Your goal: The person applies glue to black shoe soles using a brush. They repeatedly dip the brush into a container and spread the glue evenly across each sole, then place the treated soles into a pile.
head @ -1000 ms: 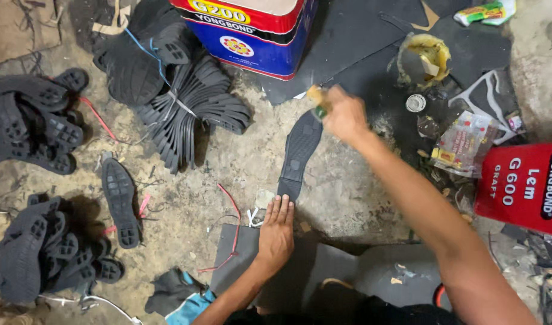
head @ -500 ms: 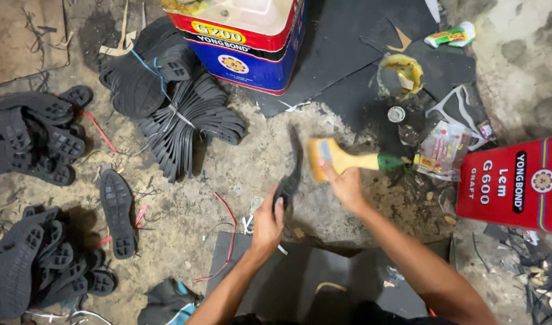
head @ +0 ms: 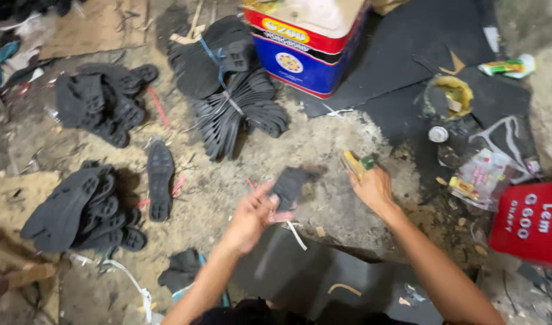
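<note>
Far left, 9 o'clock: a heap of black rubber soles (head: 77, 207) lies on the dirt floor (head: 216, 192), with a second heap (head: 104, 105) above it at 10 o'clock.
Left of centre: a single sole (head: 160, 179) lies flat and alone, tread up, well apart from both hands.
Upper centre, 12 o'clock: a tied bundle of soles (head: 234, 105) rests just beside a red and blue tin (head: 303, 48).
Left hand (head: 252, 216): fingers closed in a pinch on the lower end of a dark sole piece (head: 291, 185), which is raised off the floor at frame centre and appears blurred.
Right hand (head: 372, 186): curled tight round the green handle of a brush (head: 355, 164), its yellowish bristles pointing to 10 o'clock, near the sole piece but apart from it.
Right, 2 o'clock: an open glue pot (head: 449, 96) with a yellow-crusted rim stands on a black rubber sheet (head: 408, 78).
Far right, 4 o'clock: a red tin (head: 532, 222) beside crumpled wrappers (head: 486, 174).
Risk: judged from the thin pinch, the sole piece could twist or slip under brush pressure, smearing adhesive onto the fingers; dropped, its wet face would pick up grit from the floor.
</note>
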